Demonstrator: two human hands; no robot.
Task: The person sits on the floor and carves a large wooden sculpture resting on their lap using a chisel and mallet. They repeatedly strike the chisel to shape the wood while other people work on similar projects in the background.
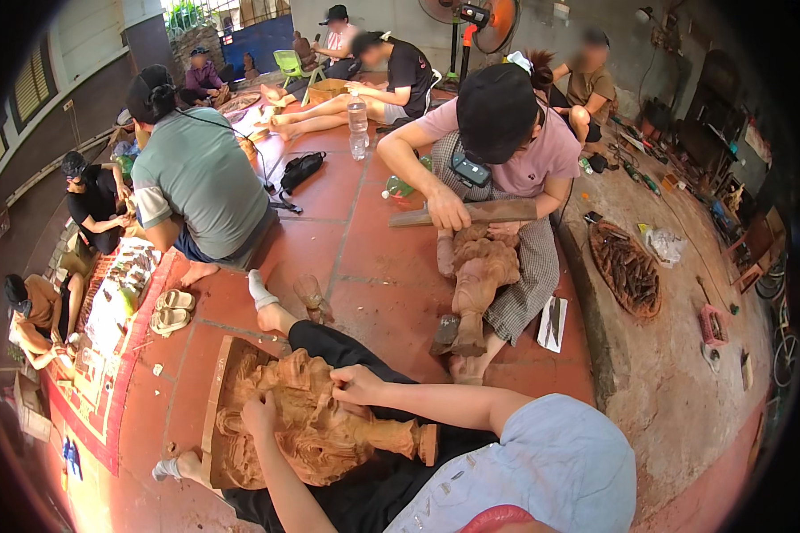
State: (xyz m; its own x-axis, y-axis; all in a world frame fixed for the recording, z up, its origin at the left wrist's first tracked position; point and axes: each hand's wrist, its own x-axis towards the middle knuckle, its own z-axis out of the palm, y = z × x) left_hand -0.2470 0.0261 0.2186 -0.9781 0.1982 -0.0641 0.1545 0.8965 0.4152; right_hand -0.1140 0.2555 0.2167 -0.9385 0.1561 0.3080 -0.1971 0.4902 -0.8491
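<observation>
A reddish-brown carved wooden sculpture (pixel 316 435) lies across my lap, its flat base board at the left and a narrower stem at the right. My left hand (pixel 259 415) rests on the carving near the board, its fingers curled together. Against the upper edge of the figure, my right hand (pixel 357 385) is closed in a pinch. Whatever small thing either hand may hold is too hidden to make out. Opposite me, a co-worker's hand (pixel 449 211) grips a long wooden piece (pixel 498 211) above another carved wooden figure (pixel 484 271).
A clear cup (pixel 309 293) stands on the red tiles beyond my leg. To the right, a white paper with a dark blade (pixel 552 323) lies near a basket of tools (pixel 627 271). Sandals (pixel 172 311), a water bottle (pixel 357 129) and several seated people surround me.
</observation>
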